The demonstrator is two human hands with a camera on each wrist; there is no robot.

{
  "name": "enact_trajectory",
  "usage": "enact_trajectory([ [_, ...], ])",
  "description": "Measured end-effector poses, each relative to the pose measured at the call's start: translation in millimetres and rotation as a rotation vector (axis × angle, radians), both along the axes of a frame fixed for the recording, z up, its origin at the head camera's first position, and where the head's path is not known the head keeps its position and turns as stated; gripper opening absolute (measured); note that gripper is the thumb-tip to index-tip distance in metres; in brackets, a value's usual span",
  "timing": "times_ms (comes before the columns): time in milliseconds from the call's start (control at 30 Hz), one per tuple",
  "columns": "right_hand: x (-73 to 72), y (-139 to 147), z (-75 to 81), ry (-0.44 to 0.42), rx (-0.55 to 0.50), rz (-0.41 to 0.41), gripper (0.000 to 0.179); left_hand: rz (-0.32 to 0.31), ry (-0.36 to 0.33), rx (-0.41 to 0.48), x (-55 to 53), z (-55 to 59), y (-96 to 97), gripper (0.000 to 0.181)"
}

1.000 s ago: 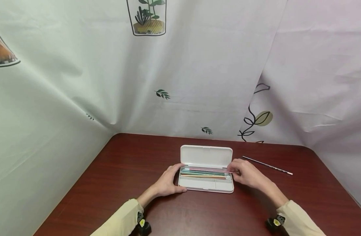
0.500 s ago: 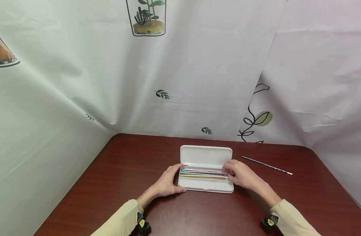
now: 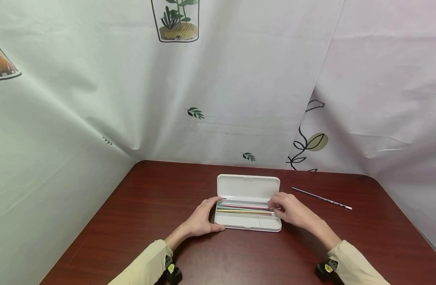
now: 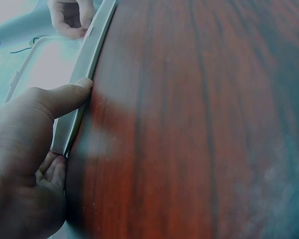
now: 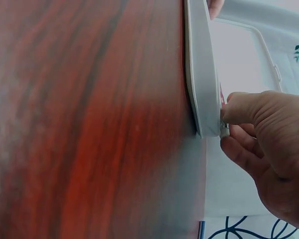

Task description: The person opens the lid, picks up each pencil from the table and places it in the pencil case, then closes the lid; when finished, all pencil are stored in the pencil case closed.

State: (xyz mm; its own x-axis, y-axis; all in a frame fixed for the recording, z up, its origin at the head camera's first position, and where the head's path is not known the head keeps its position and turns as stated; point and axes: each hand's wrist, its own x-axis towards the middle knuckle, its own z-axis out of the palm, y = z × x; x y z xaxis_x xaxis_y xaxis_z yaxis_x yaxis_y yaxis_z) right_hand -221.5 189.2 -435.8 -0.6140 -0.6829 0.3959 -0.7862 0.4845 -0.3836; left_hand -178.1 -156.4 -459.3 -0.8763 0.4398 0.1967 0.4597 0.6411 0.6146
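An opened white pencil case [image 3: 239, 223] lies on the table, its lid [image 3: 248, 186] standing up at the back. Several colored pencils [image 3: 239, 210] lie lengthwise inside it. My left hand [image 3: 200, 221] grips the case's left end, thumb on the front wall and fingers behind. At the right end my right hand [image 3: 292, 209] has its curled fingers over the pencil ends. In the right wrist view, thumb and fingers [image 5: 241, 107] pinch a pencil end [image 5: 224, 130] just inside the case wall; the fingers partly hide it.
A single dark patterned pencil [image 3: 321, 197] lies slanted on the dark red wooden table [image 3: 218, 257], right of the case. Pale printed cloth [image 3: 253, 87] hangs behind the table and along its sides.
My right hand has moved slightly left, bringing the pink pencil down among the others in the case. The left hand keeps its grip on the case.
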Motion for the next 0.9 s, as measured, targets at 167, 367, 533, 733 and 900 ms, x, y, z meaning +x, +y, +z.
enact_trajectory([
  [167,-0.8,0,0.8,-0.011,-0.007,0.008,0.027,0.003,-0.002,0.002,-0.6,0.2,-0.4,0.087],
  [367,-2.0,-2,0.9,-0.006,-0.010,0.017,0.025,-0.001,-0.003,0.006,-0.3,1.0,0.3,0.087],
  [533,-2.2,-2,0.9,0.026,-0.028,0.025,0.025,-0.002,-0.005,0.010,0.3,2.1,0.6,0.087],
  [733,0.0,5,1.9,0.066,-0.054,-0.001,0.026,-0.003,-0.005,0.012,0.6,2.4,0.7,0.086],
  [900,-0.2,29,0.7,0.177,-0.121,-0.059,0.031,-0.007,-0.002,0.014,0.8,2.6,0.5,0.087],
])
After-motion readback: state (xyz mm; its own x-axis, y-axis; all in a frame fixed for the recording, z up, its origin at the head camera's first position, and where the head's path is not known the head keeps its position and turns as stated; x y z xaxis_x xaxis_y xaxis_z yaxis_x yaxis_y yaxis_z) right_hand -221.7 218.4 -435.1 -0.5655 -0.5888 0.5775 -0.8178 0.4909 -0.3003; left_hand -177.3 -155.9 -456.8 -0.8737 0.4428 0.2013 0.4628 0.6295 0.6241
